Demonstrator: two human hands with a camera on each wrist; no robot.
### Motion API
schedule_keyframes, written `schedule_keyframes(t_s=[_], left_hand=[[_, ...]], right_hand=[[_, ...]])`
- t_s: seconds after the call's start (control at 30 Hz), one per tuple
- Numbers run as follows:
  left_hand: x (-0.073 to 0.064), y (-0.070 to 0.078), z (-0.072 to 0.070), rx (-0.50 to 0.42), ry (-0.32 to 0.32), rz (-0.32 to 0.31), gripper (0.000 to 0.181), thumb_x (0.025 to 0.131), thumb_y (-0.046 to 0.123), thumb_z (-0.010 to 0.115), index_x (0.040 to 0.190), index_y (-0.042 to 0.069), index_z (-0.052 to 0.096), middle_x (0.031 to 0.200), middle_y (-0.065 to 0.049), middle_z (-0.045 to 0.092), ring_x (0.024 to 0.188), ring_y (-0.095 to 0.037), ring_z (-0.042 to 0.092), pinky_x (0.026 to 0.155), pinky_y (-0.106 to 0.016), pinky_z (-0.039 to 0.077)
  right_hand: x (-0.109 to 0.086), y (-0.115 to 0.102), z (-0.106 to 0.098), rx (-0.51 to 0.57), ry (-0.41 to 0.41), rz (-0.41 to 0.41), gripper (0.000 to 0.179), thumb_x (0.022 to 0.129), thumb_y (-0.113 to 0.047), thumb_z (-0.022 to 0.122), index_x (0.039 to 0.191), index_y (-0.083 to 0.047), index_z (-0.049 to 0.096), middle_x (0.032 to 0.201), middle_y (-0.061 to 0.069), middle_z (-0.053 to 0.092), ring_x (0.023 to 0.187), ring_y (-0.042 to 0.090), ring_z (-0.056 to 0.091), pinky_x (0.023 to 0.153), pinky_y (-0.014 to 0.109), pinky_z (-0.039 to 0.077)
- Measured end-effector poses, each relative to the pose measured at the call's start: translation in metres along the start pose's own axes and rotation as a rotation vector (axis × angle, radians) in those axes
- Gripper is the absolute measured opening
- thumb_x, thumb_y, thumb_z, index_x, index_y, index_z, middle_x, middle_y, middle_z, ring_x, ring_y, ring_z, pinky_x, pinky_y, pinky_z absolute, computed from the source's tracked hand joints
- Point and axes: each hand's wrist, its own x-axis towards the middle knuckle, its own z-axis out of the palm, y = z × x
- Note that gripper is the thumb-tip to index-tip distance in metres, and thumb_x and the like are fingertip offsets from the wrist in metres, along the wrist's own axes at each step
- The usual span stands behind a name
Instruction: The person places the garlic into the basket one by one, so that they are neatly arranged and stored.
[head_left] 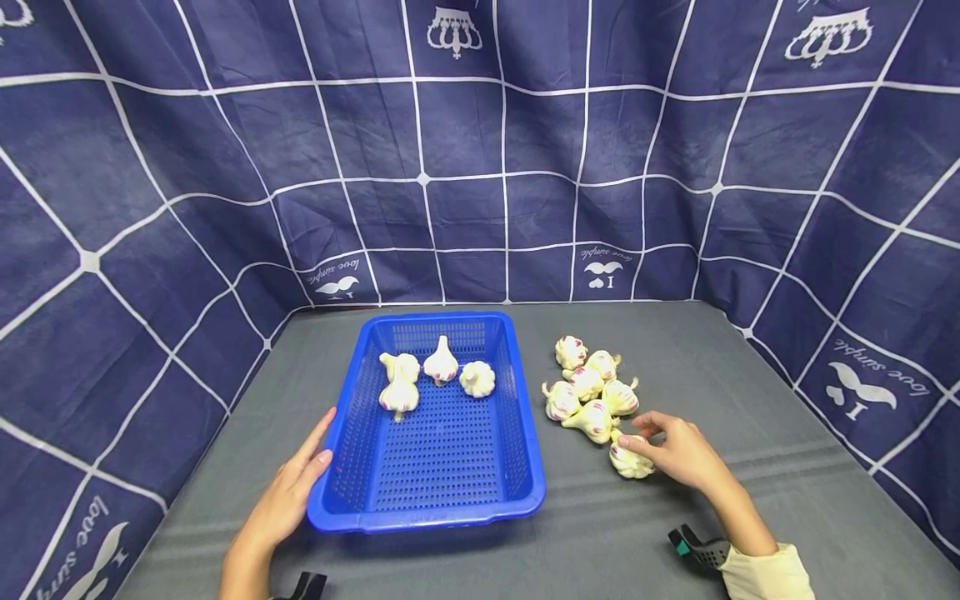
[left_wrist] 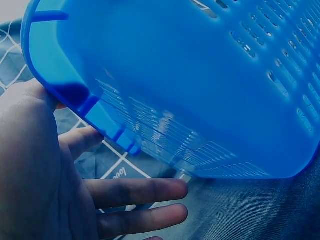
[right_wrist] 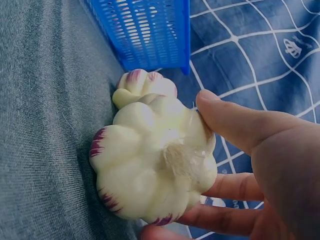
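Observation:
My right hand [head_left: 678,450] is at the nearest garlic bulb [head_left: 632,461] on the table. The right wrist view shows the thumb against one side of this whitish, purple-streaked bulb [right_wrist: 150,155], with fingers curled behind it. On the left, a blue plastic basket [head_left: 427,521] with slotted walls holds several garlic bulbs [head_left: 441,364] toward its back. My left hand [head_left: 288,492] touches the basket's left rim, its fingers mostly straight. From the left wrist, the thumb is partly hidden behind the blue rim [left_wrist: 65,102].
Several more garlic bulbs [head_left: 585,383] lie clustered right of the basket, just beyond my right hand. A dark grey cloth [head_left: 600,533] covers the table. Behind and at both sides hangs a navy curtain [head_left: 465,217] with white grid lines.

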Motion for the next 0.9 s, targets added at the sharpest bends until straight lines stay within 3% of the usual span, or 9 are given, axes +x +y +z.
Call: schedule_keyframes(t_s=[0.13,0.47,0.67,0.9], left_hand=[[0.0,0.0,0.001,-0.006,0.003,0.015,0.052,0.107,0.02,0.038,0.158,0.019,0.028,0.153,-0.023,0.035,0.124,0.015,0.03,0.094,-0.002,0.023],[0.0,-0.002,0.002,-0.017,0.004,0.032,0.051,0.107,0.019,0.037,0.158,0.019,0.028,0.154,-0.024,0.034,0.124,0.018,0.028,0.095,-0.001,0.022],[0.0,-0.002,0.002,-0.019,0.01,0.037,0.051,0.107,0.018,0.037,0.158,0.018,0.028,0.154,-0.024,0.034,0.124,0.02,0.027,0.095,-0.001,0.022],[0.0,-0.001,0.002,-0.02,-0.001,0.017,0.052,0.107,0.02,0.036,0.158,0.019,0.026,0.154,-0.024,0.033,0.123,0.019,0.027,0.094,-0.002,0.021]], right_hand=[[-0.004,0.001,0.0,0.02,-0.025,0.008,0.048,0.087,-0.04,0.075,0.113,-0.001,0.069,0.092,0.006,0.073,0.085,0.018,0.067,0.068,0.033,0.05],[-0.006,0.005,-0.003,0.094,-0.035,0.006,0.048,0.087,-0.035,0.076,0.116,0.002,0.067,0.089,0.004,0.073,0.071,0.01,0.064,0.06,0.027,0.049],[-0.009,0.005,-0.012,0.224,-0.063,0.012,0.048,0.088,-0.027,0.076,0.119,0.007,0.063,0.091,0.011,0.072,0.062,0.012,0.064,0.053,0.03,0.053],[-0.01,0.006,-0.021,0.353,-0.09,0.018,0.05,0.089,-0.019,0.074,0.124,0.012,0.057,0.099,0.018,0.07,0.07,0.014,0.067,0.057,0.033,0.056]])
